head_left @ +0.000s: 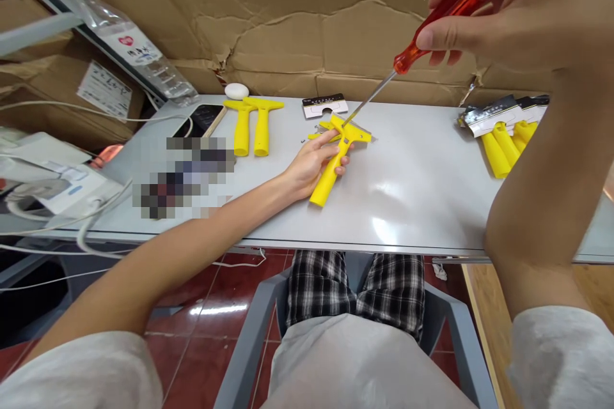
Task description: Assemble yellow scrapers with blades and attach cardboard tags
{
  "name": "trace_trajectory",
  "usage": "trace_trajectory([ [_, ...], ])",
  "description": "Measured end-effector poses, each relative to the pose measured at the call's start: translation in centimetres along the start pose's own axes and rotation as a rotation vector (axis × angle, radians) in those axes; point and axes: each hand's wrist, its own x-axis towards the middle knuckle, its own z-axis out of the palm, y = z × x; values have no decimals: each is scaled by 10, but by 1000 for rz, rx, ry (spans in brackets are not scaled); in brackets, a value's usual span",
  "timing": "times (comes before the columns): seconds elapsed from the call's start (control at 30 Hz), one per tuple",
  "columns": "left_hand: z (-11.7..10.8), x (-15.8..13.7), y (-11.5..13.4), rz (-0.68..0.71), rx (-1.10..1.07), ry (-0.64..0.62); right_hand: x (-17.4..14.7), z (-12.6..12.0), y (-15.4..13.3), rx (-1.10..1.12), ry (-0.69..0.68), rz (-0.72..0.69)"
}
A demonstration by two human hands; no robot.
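My left hand [311,165] is closed around a yellow scraper [328,177] with a T-shaped head, held just over the table. A metal blade edge shows along its head. High on the right, my right hand [472,19] grips a screwdriver [444,9] by its clear red handle. The screwdriver's shaft slants down to the left, and its tip meets the scraper's head. Behind my left fingers lie more yellow plastic and a few small metal bits, partly hidden. A black and white card [325,105] lies just beyond.
Two yellow scraper handles [261,128] lie left, near a white rounded object [236,91] and a phone [207,120]. Carded yellow scrapers [501,147] are piled right. A water bottle [134,45] leans at back left; cables [91,230] hang below. Cardboard [307,25] walls the rear.
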Motion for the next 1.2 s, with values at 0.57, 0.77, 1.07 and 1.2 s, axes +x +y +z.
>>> trace_trajectory([
  [0.57,-2,1,0,-14,-1,8,-3,-5,2,-261,-36,-51],
  [0.77,-1,0,1,-11,7,-3,2,-3,-6,-173,-51,23],
  [1.07,0,-3,1,-6,27,-9,-4,-5,-8,-91,-75,-141],
  [1.2,0,-4,1,-2,18,0,-2,-6,-10,-68,-68,-111],
])
